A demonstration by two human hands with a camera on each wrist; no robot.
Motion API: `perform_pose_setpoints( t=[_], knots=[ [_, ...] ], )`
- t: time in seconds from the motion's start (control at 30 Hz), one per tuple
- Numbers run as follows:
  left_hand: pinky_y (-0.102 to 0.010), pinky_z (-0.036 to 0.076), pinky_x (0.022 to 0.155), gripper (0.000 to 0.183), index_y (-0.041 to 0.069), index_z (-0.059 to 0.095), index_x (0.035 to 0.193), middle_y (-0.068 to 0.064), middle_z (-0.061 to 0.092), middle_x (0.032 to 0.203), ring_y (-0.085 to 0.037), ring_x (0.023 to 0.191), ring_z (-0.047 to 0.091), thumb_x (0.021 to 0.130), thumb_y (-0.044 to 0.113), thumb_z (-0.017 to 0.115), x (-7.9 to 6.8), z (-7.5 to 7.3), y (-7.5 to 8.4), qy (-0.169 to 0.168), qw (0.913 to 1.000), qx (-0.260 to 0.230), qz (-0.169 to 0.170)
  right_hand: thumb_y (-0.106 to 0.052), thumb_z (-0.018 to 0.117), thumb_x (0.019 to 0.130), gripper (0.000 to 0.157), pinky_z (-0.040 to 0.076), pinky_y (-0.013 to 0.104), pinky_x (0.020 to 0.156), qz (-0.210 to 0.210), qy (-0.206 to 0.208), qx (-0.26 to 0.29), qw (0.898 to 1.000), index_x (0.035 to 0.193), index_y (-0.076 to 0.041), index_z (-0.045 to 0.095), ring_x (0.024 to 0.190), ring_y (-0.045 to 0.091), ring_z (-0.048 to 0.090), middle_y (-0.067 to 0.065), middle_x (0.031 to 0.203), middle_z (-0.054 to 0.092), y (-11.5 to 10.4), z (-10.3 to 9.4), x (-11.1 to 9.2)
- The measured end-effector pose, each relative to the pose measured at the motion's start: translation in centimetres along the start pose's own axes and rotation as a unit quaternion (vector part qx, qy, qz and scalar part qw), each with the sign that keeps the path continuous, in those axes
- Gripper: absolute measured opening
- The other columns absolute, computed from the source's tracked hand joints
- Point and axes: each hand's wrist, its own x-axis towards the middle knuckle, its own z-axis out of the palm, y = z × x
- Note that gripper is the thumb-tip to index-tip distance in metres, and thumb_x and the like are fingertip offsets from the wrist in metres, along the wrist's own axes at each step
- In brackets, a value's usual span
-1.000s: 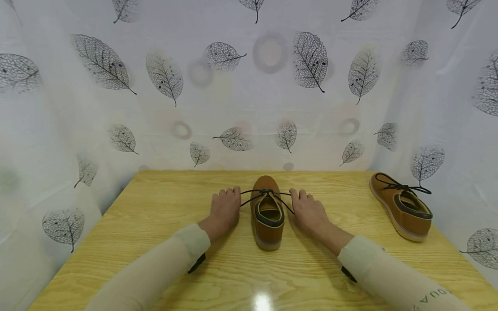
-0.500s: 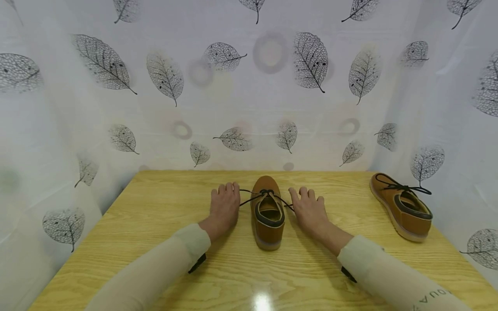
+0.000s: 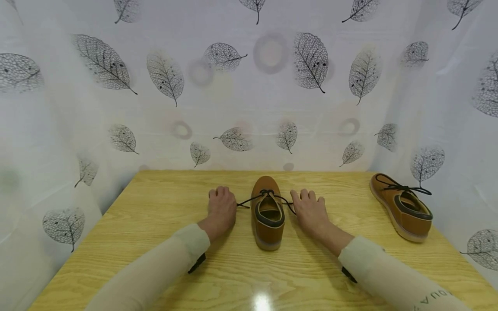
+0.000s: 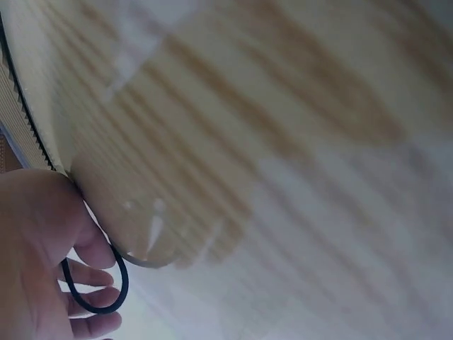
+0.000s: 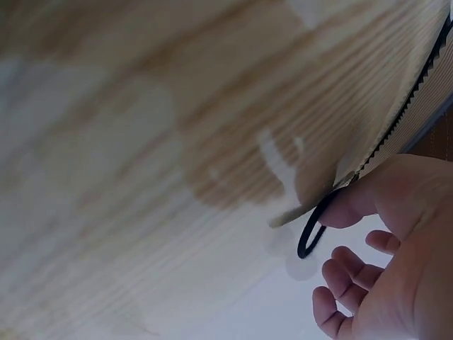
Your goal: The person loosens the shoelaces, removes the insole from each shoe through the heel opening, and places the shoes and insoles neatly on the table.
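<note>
The brown shoe (image 3: 269,235), its heel toward me, stands on the wooden table between my hands. Its dark lace runs out from the knot to both sides. My left hand (image 3: 222,211) pinches the left part of the black shoelace (image 4: 99,312), which hangs as a loop across the curled fingers in the left wrist view. On the other side, my right hand (image 3: 311,214) holds the right part of the shoelace (image 5: 304,244) at the thumb, its other fingers spread apart. A loose lace end shows beside my left hand in the head view.
A second brown shoe (image 3: 412,222), its lace tied in a bow, stands at the table's right side. Behind the wooden table (image 3: 163,190) hangs a pale curtain (image 3: 249,99) printed with leaves. The curtain also closes in both sides.
Two strands once ran taut to each hand; the upper ones have slipped from my fingers and dropped. My left hand has shifted slightly left, and my right fingers have spread.
</note>
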Motion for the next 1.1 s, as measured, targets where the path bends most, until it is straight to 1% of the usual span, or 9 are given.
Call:
perform_pose_setpoints(
  t=[0.23, 0.3, 0.37, 0.47, 0.57, 0.67, 0.77, 0.97, 1.1],
  knots=[
    [-0.046, 0.038, 0.084, 0.02, 0.007, 0.061, 0.091, -0.009, 0.053, 0.09, -0.027, 0.089, 0.047, 0.099, 0.022, 0.05, 0.16, -0.27, 0.11, -0.009, 0.9989, -0.039, 0.023, -0.016, 0.065, 0.095, 0.029, 0.044, 0.048, 0.068, -0.008, 0.023, 0.018, 1.0, 0.122, -0.008, 0.057, 0.092, 0.032, 0.053, 0.015, 0.106, 0.055, -0.11, -0.07, 0.09],
    [-0.046, 0.038, 0.083, 0.02, 0.008, 0.059, 0.087, -0.009, 0.052, 0.088, -0.027, 0.088, 0.046, 0.099, 0.021, 0.05, 0.28, -0.24, 0.11, 0.003, 0.9979, -0.06, 0.026, -0.021, 0.06, 0.098, 0.019, 0.043, 0.047, 0.068, -0.007, 0.046, 0.035, 0.998, 0.114, -0.01, 0.059, 0.088, 0.031, 0.053, 0.013, 0.101, 0.056, -0.16, -0.12, 0.17],
    [-0.046, 0.038, 0.08, 0.019, 0.008, 0.056, 0.083, -0.008, 0.052, 0.086, -0.027, 0.085, 0.046, 0.097, 0.02, 0.052, 0.37, -0.14, 0.1, 0.033, 0.9959, -0.079, 0.029, -0.026, 0.054, 0.1, 0.018, 0.044, 0.047, 0.069, -0.011, 0.076, 0.052, 0.996, 0.109, -0.012, 0.061, 0.087, 0.031, 0.055, 0.011, 0.096, 0.059, -0.22, -0.18, 0.27],
    [-0.045, 0.038, 0.077, 0.019, 0.009, 0.053, 0.078, -0.008, 0.052, 0.081, -0.028, 0.081, 0.048, 0.094, 0.019, 0.052, 0.46, 0.04, 0.15, 0.097, 0.9892, -0.104, 0.035, -0.033, 0.046, 0.104, 0.026, 0.043, 0.046, 0.07, -0.022, 0.106, 0.073, 0.991, 0.106, -0.014, 0.063, 0.088, 0.031, 0.059, 0.009, 0.095, 0.063, -0.35, -0.31, 0.4],
    [-0.045, 0.039, 0.073, 0.023, 0.01, 0.05, 0.072, -0.008, 0.052, 0.075, -0.029, 0.077, 0.051, 0.093, 0.02, 0.055, 0.5, 0.11, 0.29, 0.17, 0.9766, -0.124, 0.043, -0.039, 0.044, 0.104, 0.032, 0.044, 0.046, 0.073, -0.033, 0.117, 0.089, 0.989, 0.106, -0.015, 0.066, 0.092, 0.03, 0.061, 0.008, 0.099, 0.067, -0.46, -0.44, 0.43],
    [-0.045, 0.039, 0.072, 0.029, 0.011, 0.049, 0.07, -0.008, 0.054, 0.073, -0.029, 0.076, 0.053, 0.095, 0.024, 0.054, 0.5, 0.04, 0.51, 0.217, 0.9642, -0.142, 0.055, -0.042, 0.044, 0.104, 0.035, 0.044, 0.045, 0.075, -0.043, 0.121, 0.101, 0.987, 0.1, -0.016, 0.067, 0.091, 0.028, 0.061, 0.007, 0.097, 0.066, -0.48, -0.47, 0.39],
    [-0.045, 0.039, 0.073, 0.033, 0.011, 0.053, 0.075, -0.009, 0.06, 0.078, -0.03, 0.079, 0.055, 0.1, 0.031, 0.048, 0.45, -0.17, 0.73, 0.23, 0.9578, -0.16, 0.067, -0.049, 0.041, 0.104, 0.044, 0.045, 0.045, 0.075, -0.061, 0.141, 0.108, 0.982, 0.093, -0.016, 0.069, 0.088, 0.027, 0.06, 0.006, 0.093, 0.065, -0.35, -0.38, 0.28],
    [-0.044, 0.04, 0.074, 0.054, 0.011, 0.062, 0.086, -0.009, 0.065, 0.085, -0.029, 0.08, 0.059, 0.106, 0.05, 0.031, 0.24, -0.51, 0.85, 0.24, 0.9517, -0.173, 0.082, -0.068, 0.02, 0.1, 0.077, 0.047, 0.046, 0.074, -0.105, 0.213, 0.121, 0.964, 0.081, -0.014, 0.071, 0.082, 0.027, 0.06, 0.005, 0.085, 0.065, -0.11, -0.22, 0.39],
    [-0.045, 0.041, 0.075, 0.073, 0.01, 0.063, 0.087, -0.009, 0.066, 0.085, -0.03, 0.081, 0.061, 0.103, 0.061, 0.013, 0.26, -0.5, 0.7, 0.277, 0.9342, -0.203, 0.096, -0.073, 0.022, 0.097, 0.081, 0.045, 0.044, 0.068, -0.109, 0.241, 0.143, 0.954, 0.075, -0.012, 0.071, 0.076, 0.026, 0.06, 0.004, 0.079, 0.064, -0.02, -0.15, 0.62]
  ],
)
